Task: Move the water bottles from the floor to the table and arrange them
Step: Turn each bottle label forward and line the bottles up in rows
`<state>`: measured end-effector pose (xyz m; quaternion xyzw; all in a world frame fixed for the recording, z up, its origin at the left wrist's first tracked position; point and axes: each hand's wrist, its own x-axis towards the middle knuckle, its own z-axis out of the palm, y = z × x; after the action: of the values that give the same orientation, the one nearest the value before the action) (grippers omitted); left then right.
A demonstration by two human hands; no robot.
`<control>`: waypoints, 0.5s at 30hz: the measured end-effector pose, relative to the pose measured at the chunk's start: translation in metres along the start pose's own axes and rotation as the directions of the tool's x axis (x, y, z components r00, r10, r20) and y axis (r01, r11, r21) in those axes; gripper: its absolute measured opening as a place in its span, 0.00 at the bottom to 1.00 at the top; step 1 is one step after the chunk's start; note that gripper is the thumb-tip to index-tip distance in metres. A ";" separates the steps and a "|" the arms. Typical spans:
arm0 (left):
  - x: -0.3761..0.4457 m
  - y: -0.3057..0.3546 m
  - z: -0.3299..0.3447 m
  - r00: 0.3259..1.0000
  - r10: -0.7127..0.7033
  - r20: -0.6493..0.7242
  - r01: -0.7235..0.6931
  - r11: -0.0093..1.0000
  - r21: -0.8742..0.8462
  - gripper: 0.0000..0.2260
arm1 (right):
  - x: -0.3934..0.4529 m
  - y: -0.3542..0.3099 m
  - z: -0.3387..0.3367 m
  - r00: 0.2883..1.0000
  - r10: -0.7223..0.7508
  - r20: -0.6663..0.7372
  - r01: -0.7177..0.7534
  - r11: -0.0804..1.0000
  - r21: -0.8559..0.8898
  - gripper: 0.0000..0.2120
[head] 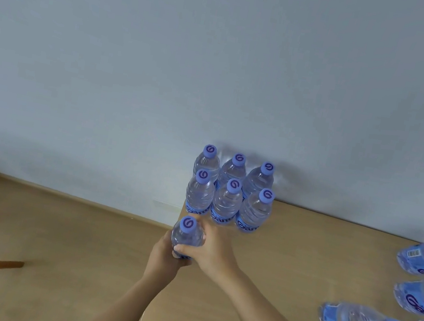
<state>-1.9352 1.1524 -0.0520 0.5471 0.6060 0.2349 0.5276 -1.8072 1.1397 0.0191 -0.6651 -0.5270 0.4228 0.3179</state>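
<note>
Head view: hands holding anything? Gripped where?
Yes. Both hands, left hand and right hand, clasp one upright water bottle around its body below the shoulder; its cap is left free.

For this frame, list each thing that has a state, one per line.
Six-bottle block: upright, capped, two rows of three by the wall.
Held bottle: upright, capped, at the table's left edge, in front of the block.
Left hand: gripping held bottle.
Right hand: gripping held bottle.
Bottles at right: lying down, unarranged.
</note>
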 end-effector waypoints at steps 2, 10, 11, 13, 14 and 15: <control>0.005 0.001 0.000 1.000 -0.002 0.008 0.002 1.000 -0.017 0.23 | 0.005 -0.002 -0.002 1.000 -0.010 0.003 0.010 1.000 -0.017 0.21; 0.027 0.003 -0.001 0.999 -0.027 0.037 0.030 0.997 -0.075 0.25 | 0.021 -0.005 -0.007 0.999 -0.051 -0.011 0.050 0.993 -0.103 0.27; 0.030 0.002 -0.001 0.999 -0.032 0.042 0.036 0.996 -0.088 0.25 | 0.023 -0.004 -0.007 0.999 -0.048 -0.018 0.045 0.993 -0.111 0.28; 0.035 0.003 -0.002 0.998 -0.039 0.048 0.044 0.995 -0.095 0.25 | 0.026 -0.003 -0.007 0.999 -0.044 -0.026 0.041 0.993 -0.113 0.29; 0.037 0.004 -0.002 0.998 -0.037 0.048 0.041 0.995 -0.087 0.25 | 0.028 -0.003 -0.008 0.999 -0.040 -0.027 0.037 0.993 -0.113 0.30; 0.039 0.005 -0.002 0.998 -0.032 0.048 0.036 0.996 -0.084 0.25 | 0.030 -0.003 -0.008 0.999 -0.037 -0.028 0.034 0.993 -0.116 0.30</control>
<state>-1.9288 1.1905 -0.0619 0.5193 0.5919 0.2386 0.5684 -1.7985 1.1695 0.0188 -0.6792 -0.5574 0.3758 0.2943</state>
